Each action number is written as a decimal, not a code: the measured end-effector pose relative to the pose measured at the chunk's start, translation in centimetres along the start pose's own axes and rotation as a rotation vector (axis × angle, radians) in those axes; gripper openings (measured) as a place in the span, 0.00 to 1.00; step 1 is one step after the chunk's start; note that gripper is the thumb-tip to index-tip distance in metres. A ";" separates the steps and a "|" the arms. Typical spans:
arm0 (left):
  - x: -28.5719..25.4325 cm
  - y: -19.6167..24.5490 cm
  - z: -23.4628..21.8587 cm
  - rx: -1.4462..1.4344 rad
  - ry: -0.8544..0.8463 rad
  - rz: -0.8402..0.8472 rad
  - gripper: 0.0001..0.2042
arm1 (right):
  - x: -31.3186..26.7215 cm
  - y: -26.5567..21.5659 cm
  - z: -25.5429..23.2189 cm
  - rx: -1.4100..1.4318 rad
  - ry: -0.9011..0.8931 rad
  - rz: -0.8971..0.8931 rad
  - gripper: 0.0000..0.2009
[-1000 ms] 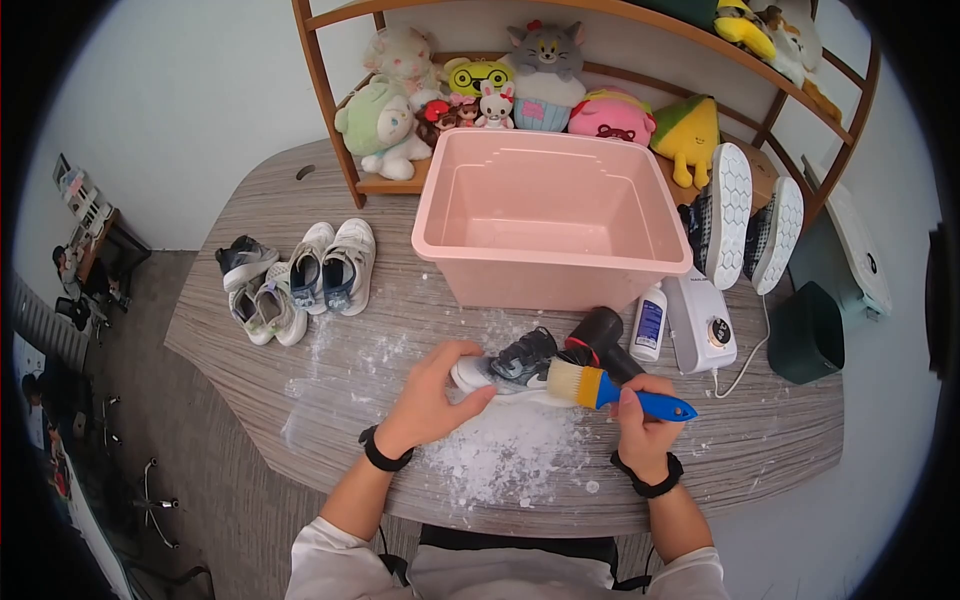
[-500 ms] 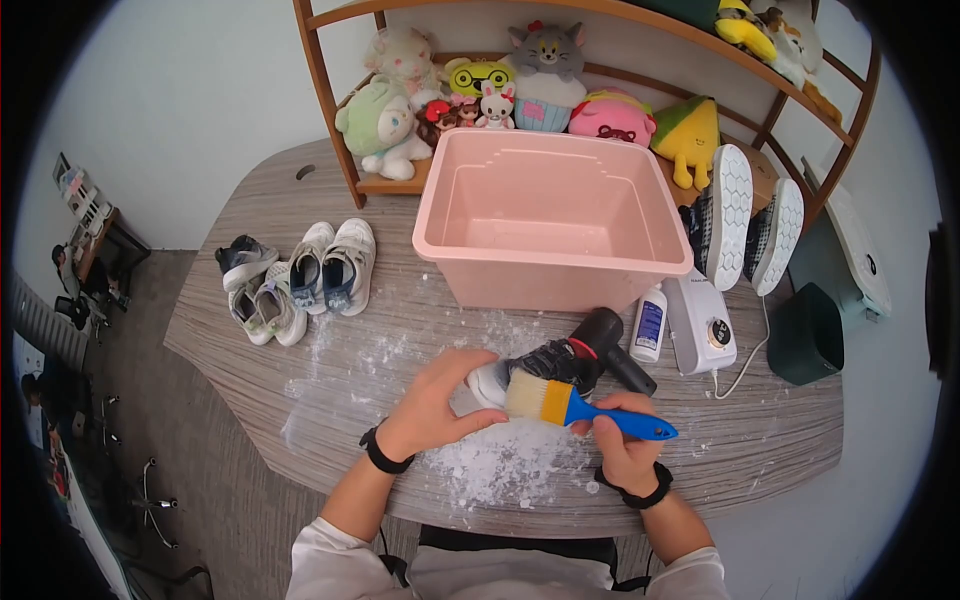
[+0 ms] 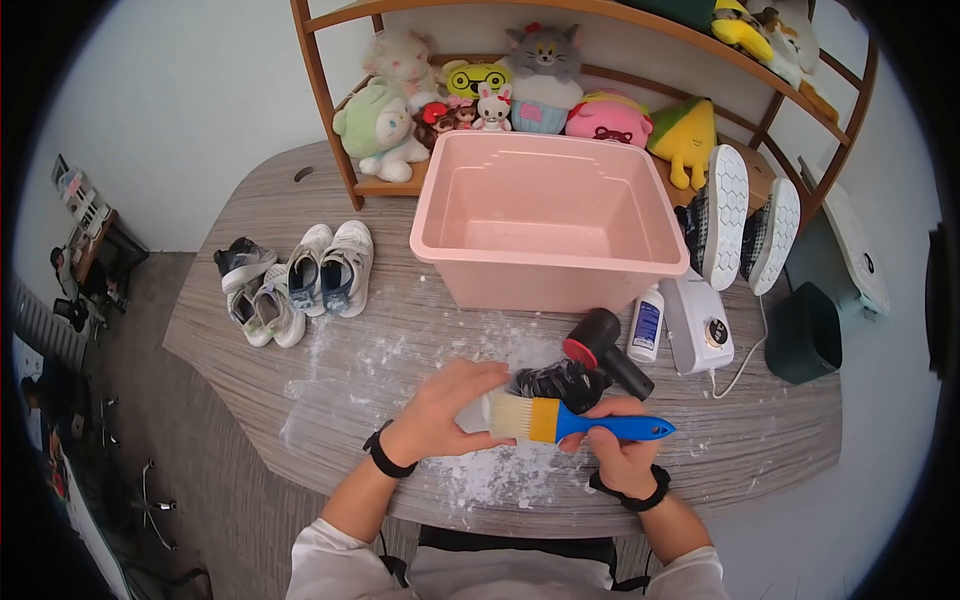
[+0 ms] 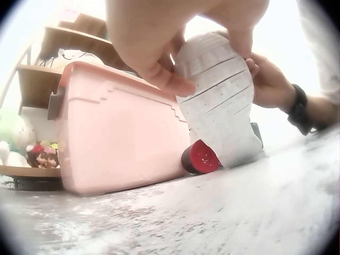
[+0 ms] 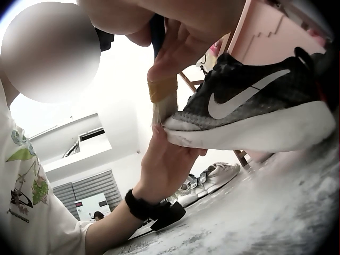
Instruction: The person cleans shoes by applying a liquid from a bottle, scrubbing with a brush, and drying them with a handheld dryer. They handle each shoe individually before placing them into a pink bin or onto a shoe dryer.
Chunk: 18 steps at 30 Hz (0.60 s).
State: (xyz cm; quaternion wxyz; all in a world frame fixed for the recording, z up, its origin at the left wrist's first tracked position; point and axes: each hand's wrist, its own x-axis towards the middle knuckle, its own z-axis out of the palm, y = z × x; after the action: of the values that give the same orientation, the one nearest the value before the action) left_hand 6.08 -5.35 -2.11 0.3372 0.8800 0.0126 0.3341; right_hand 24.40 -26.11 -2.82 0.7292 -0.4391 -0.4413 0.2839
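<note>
My left hand (image 3: 445, 405) holds the toe end of a black and grey sneaker (image 5: 249, 106) with a white swoosh and thick white sole. In the left wrist view the grooved sole (image 4: 218, 90) faces the camera, toe raised and heel low at the tabletop. In my right hand (image 3: 615, 445) is a flat paintbrush (image 3: 545, 420) with a blue handle, yellow ferrule and pale bristles. Its bristles lie over the toe, close to my left fingers, and cover part of the shoe in the head view. White powder (image 3: 490, 475) is scattered on the table below.
Behind the sneaker lies a black hair dryer (image 3: 605, 350), beside a white bottle (image 3: 648, 325) and a white device (image 3: 698, 325) with a cord. A large pink bin (image 3: 550, 285) stands farther back. Several shoes (image 3: 345, 275) sit at left; another pair (image 3: 725, 220) leans at right.
The brush has moved left from the sneaker's side to its toe. My left hand has shifted slightly right, and the sneaker has turned and tipped toe-up.
</note>
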 end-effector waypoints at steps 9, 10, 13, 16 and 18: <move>0.2 0.2 0.4 0.018 0.020 0.083 0.29 | 1.2 -0.6 -2.6 -0.356 0.383 -0.032 0.06; 0.1 0.3 0.4 0.018 0.026 0.088 0.28 | 1.5 -1.1 -2.7 -0.377 0.406 -0.037 0.07; 0.1 0.2 0.5 0.018 0.036 0.107 0.28 | 1.6 -1.2 -3.2 -0.212 0.372 -0.069 0.06; 0.2 0.3 0.5 0.041 0.048 0.135 0.27 | 1.4 -1.2 -1.6 -0.066 0.290 -0.050 0.05; 0.1 0.4 0.6 0.053 0.042 0.144 0.26 | 1.0 -1.2 -0.4 -0.117 0.232 0.017 0.05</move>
State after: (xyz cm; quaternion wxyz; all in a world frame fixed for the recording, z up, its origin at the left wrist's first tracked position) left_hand 6.45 -5.95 -2.16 0.2883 0.8801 -0.0348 0.3757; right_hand 25.30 -25.98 -1.45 0.7461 -0.5147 -0.3660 0.2109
